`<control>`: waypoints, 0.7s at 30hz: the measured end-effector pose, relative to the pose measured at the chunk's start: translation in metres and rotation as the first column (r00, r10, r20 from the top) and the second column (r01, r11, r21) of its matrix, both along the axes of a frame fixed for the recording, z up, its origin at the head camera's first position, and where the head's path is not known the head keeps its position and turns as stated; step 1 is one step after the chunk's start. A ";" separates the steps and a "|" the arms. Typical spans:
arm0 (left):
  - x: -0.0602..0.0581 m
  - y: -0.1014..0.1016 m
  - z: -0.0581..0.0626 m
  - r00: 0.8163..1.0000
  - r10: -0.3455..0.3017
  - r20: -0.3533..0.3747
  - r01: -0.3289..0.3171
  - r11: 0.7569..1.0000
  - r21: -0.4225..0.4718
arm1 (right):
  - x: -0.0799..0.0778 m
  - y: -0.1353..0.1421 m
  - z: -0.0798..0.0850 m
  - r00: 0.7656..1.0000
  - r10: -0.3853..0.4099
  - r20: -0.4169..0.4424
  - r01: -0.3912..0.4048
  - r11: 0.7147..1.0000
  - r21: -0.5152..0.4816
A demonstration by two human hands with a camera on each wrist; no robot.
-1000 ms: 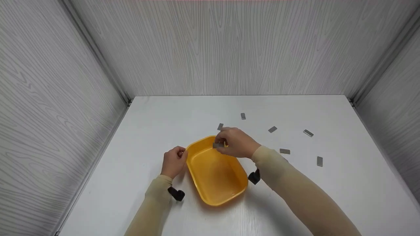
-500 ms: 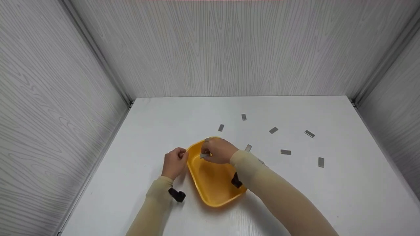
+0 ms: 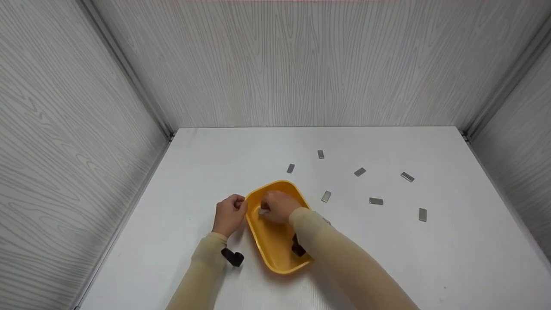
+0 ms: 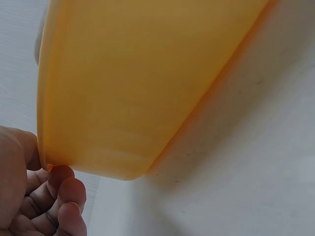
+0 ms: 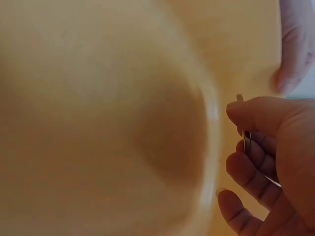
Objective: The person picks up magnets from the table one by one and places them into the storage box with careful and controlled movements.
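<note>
A yellow plastic tray (image 3: 275, 254) stands at the middle front of the white table, set at a slant. My left hand (image 3: 229, 214) pinches its left rim near the far corner; the left wrist view has thumb and forefinger on the rim, with the tray wall (image 4: 123, 88) beside them. Inside the tray, my right hand (image 3: 282, 207) holds a small flat grey metal piece (image 3: 263, 211) low over the floor at the far left. Seen from the right wrist, this thin piece (image 5: 247, 142) stands edge-on between thumb and fingers, partly hidden by them.
Several similar grey pieces lie scattered behind and right of the tray, among them one close by (image 3: 326, 196) and one far right (image 3: 422, 215). Another (image 3: 326, 221) is mostly covered by the right sleeve. Wood-grain panels (image 3: 301, 64) border the table.
My right hand has moved left and down into the tray, carrying the grey metal piece from the far right rim. The left hand keeps its hold on the rim.
</note>
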State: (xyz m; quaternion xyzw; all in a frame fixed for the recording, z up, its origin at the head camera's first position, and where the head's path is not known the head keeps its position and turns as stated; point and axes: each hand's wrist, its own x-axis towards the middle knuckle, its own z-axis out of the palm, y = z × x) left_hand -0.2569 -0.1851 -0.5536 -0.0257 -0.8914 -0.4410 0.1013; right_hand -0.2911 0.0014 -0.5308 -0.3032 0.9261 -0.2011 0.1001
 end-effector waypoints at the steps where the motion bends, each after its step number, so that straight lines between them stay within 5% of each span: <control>1: 0.000 0.000 0.000 1.000 0.001 -0.003 -0.001 1.000 0.001 | 0.000 0.000 -0.003 1.000 -0.021 -0.003 0.021 1.000 -0.004; 9: 0.003 0.000 0.000 1.000 0.011 0.025 -0.013 0.998 0.056 | -0.002 0.006 -0.021 0.984 -0.177 -0.038 0.173 0.982 -0.077; 21: 0.000 -0.001 -0.009 0.997 0.025 0.067 -0.037 0.983 0.179 | -0.002 0.002 -0.033 0.964 -0.259 -0.063 0.252 0.963 -0.101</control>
